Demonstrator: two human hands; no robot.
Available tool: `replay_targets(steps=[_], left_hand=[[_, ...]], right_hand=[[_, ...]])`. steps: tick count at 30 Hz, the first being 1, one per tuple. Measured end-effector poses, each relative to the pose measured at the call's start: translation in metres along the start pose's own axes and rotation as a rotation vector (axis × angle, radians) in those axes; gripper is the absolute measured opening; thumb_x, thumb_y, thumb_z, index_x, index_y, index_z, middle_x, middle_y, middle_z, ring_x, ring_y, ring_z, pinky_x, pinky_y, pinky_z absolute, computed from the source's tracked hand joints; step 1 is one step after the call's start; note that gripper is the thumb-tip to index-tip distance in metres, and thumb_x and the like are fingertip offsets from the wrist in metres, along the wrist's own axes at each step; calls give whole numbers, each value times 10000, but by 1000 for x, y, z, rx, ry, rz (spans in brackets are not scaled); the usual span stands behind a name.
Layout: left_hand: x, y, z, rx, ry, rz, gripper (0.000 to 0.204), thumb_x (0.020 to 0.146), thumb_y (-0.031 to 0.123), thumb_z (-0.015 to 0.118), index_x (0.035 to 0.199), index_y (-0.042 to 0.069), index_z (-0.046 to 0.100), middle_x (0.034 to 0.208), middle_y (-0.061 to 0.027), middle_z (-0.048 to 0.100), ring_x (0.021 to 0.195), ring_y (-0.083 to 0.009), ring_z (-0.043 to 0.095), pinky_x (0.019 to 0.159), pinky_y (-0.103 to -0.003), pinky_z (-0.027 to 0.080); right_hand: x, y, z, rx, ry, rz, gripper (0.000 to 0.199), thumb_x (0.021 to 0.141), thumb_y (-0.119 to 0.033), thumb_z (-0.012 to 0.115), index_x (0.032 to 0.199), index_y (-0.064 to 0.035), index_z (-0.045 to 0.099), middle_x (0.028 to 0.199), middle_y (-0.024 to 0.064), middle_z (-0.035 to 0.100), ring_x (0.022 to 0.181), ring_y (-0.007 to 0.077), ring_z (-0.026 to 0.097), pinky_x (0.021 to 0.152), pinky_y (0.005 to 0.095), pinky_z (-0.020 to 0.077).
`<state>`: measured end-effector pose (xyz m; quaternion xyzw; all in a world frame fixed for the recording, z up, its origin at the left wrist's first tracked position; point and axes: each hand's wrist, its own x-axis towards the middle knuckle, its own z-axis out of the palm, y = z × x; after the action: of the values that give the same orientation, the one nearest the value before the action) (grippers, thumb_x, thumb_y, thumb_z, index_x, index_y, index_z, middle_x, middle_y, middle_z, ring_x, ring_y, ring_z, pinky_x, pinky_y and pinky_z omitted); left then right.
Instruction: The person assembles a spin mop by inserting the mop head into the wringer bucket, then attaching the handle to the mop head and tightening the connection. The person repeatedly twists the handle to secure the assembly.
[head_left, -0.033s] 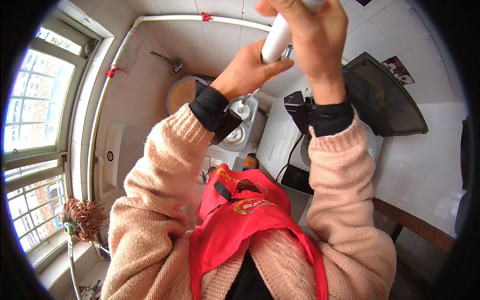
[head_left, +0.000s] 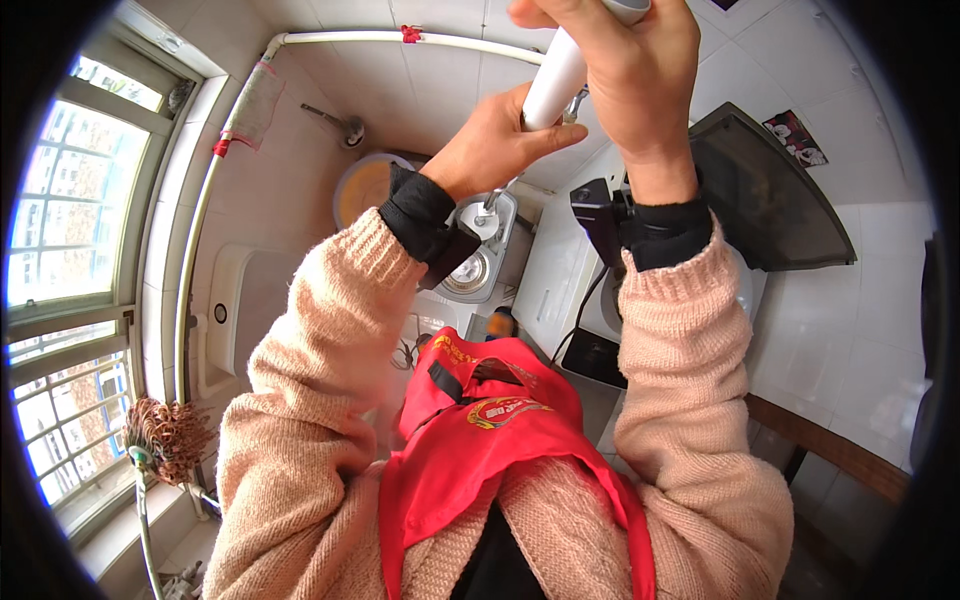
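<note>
A smooth white tube [head_left: 556,85] slants across the top of the head view, held up in front of me by both hands. My left hand [head_left: 485,145] grips its lower end, with the thumb stretched across below that end and the other fingers hidden behind it. Higher up, my right hand [head_left: 645,90] is closed round the tube near its upper end, which is partly cut off by the picture's edge. Just behind the tube a small shiny metal fitting [head_left: 577,102] shows in part. Black bands with small dark boxes sit on both wrists.
Below my hands is a metal sink [head_left: 508,225] with a tap, beside a yellow basin [head_left: 365,190]. To the right stands a white appliance [head_left: 560,265] with a raised dark lid [head_left: 770,190]. A white pipe [head_left: 340,37] runs along the walls; a mop head [head_left: 165,440] hangs near the window.
My right hand and wrist have shifted very slightly to the right. The left hand looks almost unchanged, and both hands still grip the white tube.
</note>
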<state>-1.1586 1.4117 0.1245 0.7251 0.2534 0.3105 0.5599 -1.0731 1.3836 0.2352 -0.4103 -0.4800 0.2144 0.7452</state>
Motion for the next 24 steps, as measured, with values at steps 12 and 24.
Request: replay_targets(steps=[12, 24], left_hand=[[-19, -103, 3, -86, -58, -77, 272, 900, 193, 713, 1089, 28, 607, 929, -29, 652, 875, -111, 578, 796, -309, 494], [-53, -86, 6, 152, 86, -17, 414, 916, 168, 630, 1273, 3, 499, 1128, -228, 629, 1048, -358, 610, 914, -399, 474]], right_hand=[[-46, 81, -35, -111, -325, 128, 226, 869, -118, 752, 763, -64, 561, 623, -24, 567, 564, 37, 536, 526, 212, 455], [-81, 100, -46, -213, -438, 131, 282, 881, -208, 759, 806, -49, 539, 702, 0, 580, 659, 73, 543, 616, 236, 474]])
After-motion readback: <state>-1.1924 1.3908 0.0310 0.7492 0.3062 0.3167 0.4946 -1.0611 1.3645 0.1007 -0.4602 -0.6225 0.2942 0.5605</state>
